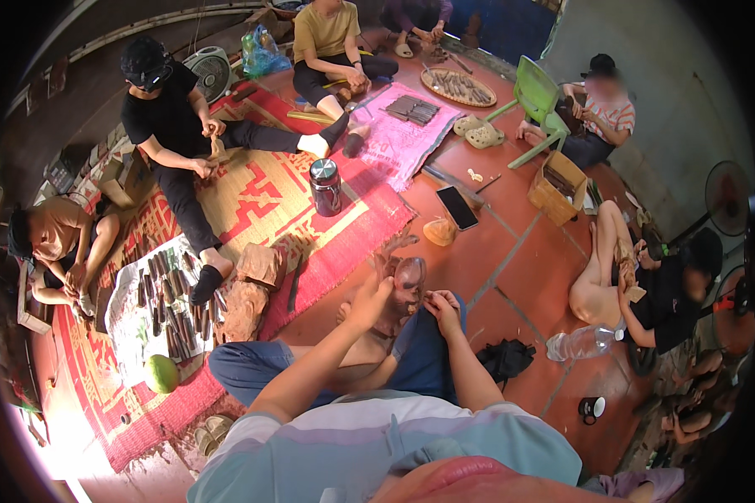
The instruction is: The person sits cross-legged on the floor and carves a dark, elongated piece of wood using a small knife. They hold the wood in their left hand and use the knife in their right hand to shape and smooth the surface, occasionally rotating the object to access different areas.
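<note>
My left hand point(371, 300) grips a reddish-brown carved wooden piece point(403, 281) held over my lap. My right hand point(443, 307) pinches a small thin tool against the lower right side of that piece; the tool itself is too small to make out. I sit cross-legged in blue trousers point(252, 369) on a red tiled floor point(520, 260). Both forearms come up from the lower edge of the picture.
A dark metal flask point(325, 186) stands on a red and yellow woven mat point(260, 201). A phone point(457, 207), rough wood blocks point(247, 293), a cloth with several dark carving tools point(164, 306), a green fruit point(162, 373), a plastic bottle point(583, 341) and several seated people surround me.
</note>
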`<state>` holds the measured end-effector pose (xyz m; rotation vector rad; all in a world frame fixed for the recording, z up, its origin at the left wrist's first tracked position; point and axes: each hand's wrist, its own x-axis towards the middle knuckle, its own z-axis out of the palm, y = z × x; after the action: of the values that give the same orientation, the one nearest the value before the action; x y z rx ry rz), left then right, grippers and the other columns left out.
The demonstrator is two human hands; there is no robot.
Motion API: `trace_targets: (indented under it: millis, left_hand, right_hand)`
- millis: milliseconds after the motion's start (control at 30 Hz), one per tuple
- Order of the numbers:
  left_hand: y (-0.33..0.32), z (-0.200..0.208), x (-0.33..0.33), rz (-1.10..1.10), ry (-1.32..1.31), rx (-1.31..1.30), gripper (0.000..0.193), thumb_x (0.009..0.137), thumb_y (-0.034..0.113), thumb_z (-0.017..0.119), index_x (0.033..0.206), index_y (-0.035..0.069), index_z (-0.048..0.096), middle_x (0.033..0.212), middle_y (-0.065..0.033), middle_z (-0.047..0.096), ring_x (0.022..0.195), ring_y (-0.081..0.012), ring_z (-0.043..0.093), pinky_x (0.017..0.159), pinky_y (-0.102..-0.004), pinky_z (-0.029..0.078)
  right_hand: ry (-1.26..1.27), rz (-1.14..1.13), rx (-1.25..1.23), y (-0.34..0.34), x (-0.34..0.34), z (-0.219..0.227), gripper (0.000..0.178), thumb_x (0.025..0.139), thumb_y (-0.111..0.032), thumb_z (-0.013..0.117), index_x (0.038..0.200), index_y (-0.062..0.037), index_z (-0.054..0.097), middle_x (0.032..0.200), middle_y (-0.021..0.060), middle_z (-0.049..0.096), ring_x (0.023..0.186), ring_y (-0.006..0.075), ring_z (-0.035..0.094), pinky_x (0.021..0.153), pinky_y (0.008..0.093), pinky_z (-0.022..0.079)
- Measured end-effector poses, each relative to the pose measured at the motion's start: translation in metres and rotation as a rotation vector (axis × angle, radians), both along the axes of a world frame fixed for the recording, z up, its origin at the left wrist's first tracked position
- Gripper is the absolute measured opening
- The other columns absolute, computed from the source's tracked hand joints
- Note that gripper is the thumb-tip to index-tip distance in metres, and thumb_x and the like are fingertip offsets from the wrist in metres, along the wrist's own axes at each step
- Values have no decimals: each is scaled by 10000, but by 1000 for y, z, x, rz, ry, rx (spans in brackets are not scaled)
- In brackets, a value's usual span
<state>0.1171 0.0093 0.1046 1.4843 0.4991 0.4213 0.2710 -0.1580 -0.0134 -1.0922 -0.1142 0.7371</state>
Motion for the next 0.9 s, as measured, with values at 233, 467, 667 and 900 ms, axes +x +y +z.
trace_targets:
  millis: [233, 467, 667, 900]
  left_hand:
    - [-2, 10, 2, 68, 62, -171, 410, 954, 284, 477, 1249, 4, 523, 1141, -114, 618, 1046, -168, 555, 916, -309, 422]
    - [-11, -6, -5, 54, -57, -45, 429, 956, 213, 523, 1344, 45, 446, 1288, -86, 512, 1202, -174, 453, 1030, -325, 345]
    - [9, 22, -10, -64, -211, -385, 286, 883, 93, 584, 1158, 40, 527, 1095, -49, 589, 1031, -144, 536, 945, -300, 405]
    - [12, -14, -2, -63, -224, -359, 310, 879, 141, 631, 1155, 28, 546, 1148, -60, 581, 1092, -150, 524, 973, -308, 380]
  right_hand:
    - [-47, 38, -19, 3, -2, 5, 95, 913, -124, 561, 947, -36, 560, 1031, 117, 615, 979, 220, 603, 929, 411, 497]
    - [5, -29, -25, 3, 6, -3, 110, 904, -104, 579, 949, -6, 556, 957, 109, 614, 865, 208, 623, 830, 359, 552]
    - [-2, 6, 32, 7, 1, -8, 93, 908, -98, 575, 945, -16, 552, 998, 112, 620, 912, 199, 615, 853, 373, 545]
    - [-55, -35, -50, -2, 2, -2, 115, 925, -181, 573, 957, -75, 545, 1025, 107, 633, 906, 193, 621, 878, 396, 517]
